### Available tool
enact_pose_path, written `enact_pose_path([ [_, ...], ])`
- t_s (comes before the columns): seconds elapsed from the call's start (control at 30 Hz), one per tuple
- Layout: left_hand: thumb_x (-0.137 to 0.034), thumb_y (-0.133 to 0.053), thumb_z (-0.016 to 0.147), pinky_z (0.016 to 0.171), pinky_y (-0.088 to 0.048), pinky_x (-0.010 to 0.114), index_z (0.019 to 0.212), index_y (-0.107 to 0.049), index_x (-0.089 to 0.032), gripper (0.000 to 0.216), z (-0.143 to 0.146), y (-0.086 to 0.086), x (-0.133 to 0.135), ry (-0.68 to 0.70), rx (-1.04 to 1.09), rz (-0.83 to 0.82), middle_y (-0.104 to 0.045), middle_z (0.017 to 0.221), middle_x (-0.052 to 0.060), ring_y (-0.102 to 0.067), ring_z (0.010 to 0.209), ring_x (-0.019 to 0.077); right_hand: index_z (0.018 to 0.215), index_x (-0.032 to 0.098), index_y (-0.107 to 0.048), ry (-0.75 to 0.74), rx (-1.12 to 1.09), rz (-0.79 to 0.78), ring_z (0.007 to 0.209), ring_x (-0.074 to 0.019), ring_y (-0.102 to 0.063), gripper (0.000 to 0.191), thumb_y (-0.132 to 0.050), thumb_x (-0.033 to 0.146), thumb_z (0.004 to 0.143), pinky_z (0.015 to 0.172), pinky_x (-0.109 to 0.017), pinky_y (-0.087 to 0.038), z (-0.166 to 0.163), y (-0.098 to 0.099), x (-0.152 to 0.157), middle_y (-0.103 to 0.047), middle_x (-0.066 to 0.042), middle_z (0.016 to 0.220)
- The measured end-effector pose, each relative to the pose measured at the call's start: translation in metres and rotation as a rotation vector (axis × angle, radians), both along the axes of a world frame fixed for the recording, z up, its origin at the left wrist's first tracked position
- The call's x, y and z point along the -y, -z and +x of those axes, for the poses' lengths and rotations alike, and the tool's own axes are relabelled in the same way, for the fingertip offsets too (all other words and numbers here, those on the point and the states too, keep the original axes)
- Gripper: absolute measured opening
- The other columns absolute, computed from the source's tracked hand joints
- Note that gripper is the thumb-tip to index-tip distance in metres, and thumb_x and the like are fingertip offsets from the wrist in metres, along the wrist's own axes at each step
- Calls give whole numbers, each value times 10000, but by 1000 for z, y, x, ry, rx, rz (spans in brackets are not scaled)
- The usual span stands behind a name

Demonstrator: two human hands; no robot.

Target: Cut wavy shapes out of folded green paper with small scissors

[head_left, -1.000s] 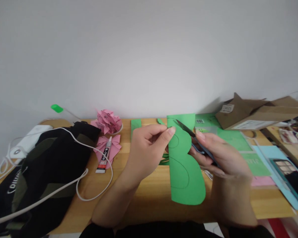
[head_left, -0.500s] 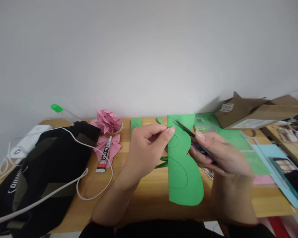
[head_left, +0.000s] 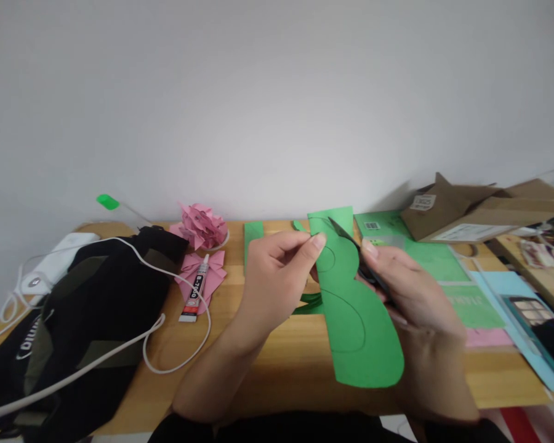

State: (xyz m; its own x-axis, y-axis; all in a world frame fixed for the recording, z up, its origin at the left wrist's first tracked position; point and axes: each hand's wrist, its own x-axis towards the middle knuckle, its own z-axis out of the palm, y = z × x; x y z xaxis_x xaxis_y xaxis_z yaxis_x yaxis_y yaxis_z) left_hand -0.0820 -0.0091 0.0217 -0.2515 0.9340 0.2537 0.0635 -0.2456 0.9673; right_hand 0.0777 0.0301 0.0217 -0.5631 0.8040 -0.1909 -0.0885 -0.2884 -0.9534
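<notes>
My left hand [head_left: 277,277] pinches the left edge of a green paper piece [head_left: 355,320] with curved pencil lines drawn on it, holding it upright above the wooden table [head_left: 268,363]. My right hand [head_left: 410,289] grips dark scissors [head_left: 351,246] whose blades sit at the paper's upper right edge. Thin green paper offcuts [head_left: 309,303] lie on the table just behind the held piece.
A black bag with white cords [head_left: 87,307] fills the left side. Nearby are a glue tube [head_left: 194,289], pink folded paper [head_left: 200,224] and a white device [head_left: 50,264]. Green sheets [head_left: 443,264], pink and blue paper, and a brown cardboard box [head_left: 480,209] lie at the right.
The green paper has turned so its lower end swung to the right and its top tilted left. The scissors have shifted slightly along the paper's right edge.
</notes>
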Motion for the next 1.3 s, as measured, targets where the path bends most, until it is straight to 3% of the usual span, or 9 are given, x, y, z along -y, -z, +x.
enact_pose_path([
  [0.43, -274, -630, 844, 420, -319, 212, 497, -525, -158, 380, 0, -1, 1, 23, 22, 19, -441, 456, -37, -409, 438, 67, 434, 210, -388, -140, -58, 86, 335, -62, -163, 592, -537, 550, 896, 340, -254, -103, 1, -3, -1, -258, 67, 363],
  [0.63, -272, -622, 846, 415, -303, 217, 494, -520, -161, 383, 0, -3, 2, 12, 16, 26, -421, 443, -40, -395, 434, 68, 420, 218, -382, -73, -66, 84, 343, -71, -167, 592, -563, 541, 882, 332, -255, -114, -2, -5, 4, -241, 63, 357],
  [0.8, -276, -624, 843, 410, -297, 225, 491, -514, -164, 385, 0, -3, 1, 18, 29, 27, -430, 441, -39, -391, 426, 69, 483, 219, -465, -45, -67, 23, 311, -62, -140, 515, -583, 551, 859, 310, -247, -81, -2, -2, 4, -249, 79, 370],
  [1.07, -269, -623, 843, 405, -305, 214, 495, -509, -160, 382, -2, -5, 2, 28, 33, 26, -433, 445, -38, -401, 431, 68, 513, 189, -475, -136, -181, 7, 242, -23, -136, 490, -591, 482, 889, 251, -175, -105, -1, -6, 3, -228, 112, 353],
  [1.3, -278, -615, 851, 402, -302, 210, 486, -500, -163, 399, -4, -6, 3, 42, -13, 28, -412, 433, -42, -396, 423, 67, 496, 200, -452, -154, -156, 22, 246, -31, -117, 519, -539, 496, 913, 263, -204, -95, 1, -5, 1, -245, 111, 339],
])
